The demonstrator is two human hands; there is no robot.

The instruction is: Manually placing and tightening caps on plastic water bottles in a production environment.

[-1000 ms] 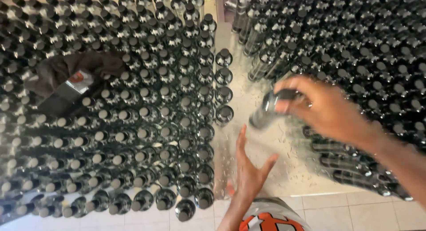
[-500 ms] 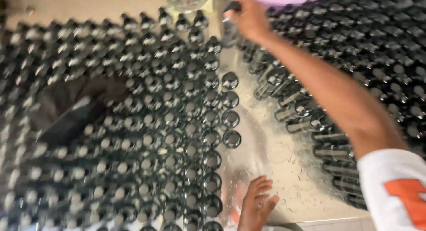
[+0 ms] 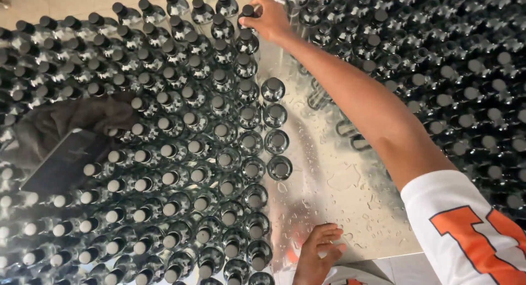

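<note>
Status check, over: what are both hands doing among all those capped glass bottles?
Right hand stretched far out, gripping a dark-capped clear glass bottle at the block's far edge. Left hand resting on the wet metal table. Nothing between them.

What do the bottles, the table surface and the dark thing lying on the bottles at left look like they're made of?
Bottles: clear and glossy with dark caps, so glass or hard plastic; cannot tell which. The right hand grips one at the far end.
Table surface: bare shiny metal, reflective, with water drops.
Dark thing: soft matte cloth, crumpled in folds.
</note>
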